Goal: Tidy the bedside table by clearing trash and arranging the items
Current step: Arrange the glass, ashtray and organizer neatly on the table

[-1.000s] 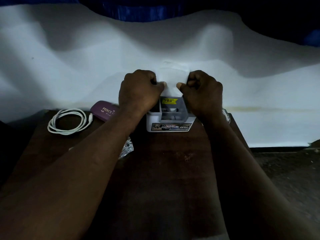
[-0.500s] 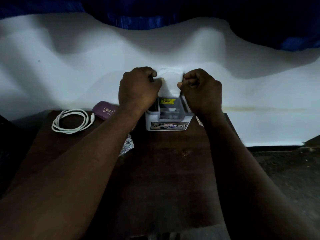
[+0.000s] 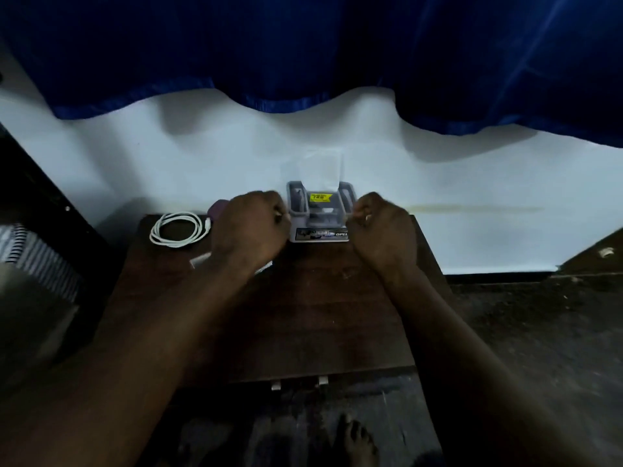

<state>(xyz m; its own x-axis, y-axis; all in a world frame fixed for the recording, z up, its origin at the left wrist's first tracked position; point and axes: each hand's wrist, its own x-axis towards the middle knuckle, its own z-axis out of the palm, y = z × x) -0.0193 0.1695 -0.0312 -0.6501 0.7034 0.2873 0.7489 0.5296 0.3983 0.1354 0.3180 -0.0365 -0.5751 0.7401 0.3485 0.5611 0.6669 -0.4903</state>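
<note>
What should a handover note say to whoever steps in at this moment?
Left grip: fingers curled, nothing seen in it, just left of the organizer.
Right grip: the same, just right of it.
Done: paper stands in the organizer at the table's back edge. The coiled cable and purple case sit to the left.
Left: a wrapper by the left forearm, likely trash to clear.

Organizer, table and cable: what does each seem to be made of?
The organizer looks like moulded grey plastic, smooth and slightly glossy, with printed stickers on it. The table seems dark wood or veneer, matt, with faint grain and scuffs; dim light leaves it open. The cable appears white rubbery plastic, bending in soft loops.
</note>
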